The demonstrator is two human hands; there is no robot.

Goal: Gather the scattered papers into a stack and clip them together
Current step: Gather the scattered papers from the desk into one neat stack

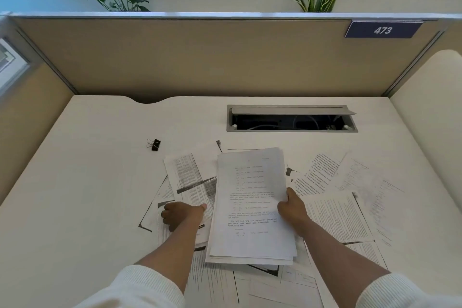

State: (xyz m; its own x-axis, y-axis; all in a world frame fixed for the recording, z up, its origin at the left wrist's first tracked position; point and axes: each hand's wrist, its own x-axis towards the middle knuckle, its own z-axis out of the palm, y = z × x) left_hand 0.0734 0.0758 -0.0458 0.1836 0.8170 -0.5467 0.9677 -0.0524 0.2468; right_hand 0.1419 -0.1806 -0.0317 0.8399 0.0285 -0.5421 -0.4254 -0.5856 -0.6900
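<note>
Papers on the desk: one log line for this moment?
right hand: grips paper stack | left hand: on loose sheets | binder clip: untouched

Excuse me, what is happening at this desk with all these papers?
A person is collecting loose printed sheets on a white desk. The right hand grips a partly gathered stack by its right edge, held above the mess. The left hand rests on a sheet lying to the left of the stack. Many scattered papers still lie on the desk, mostly to the right and near the person. The black binder clip sits untouched further back on the left, so nothing is clipped yet.
</note>
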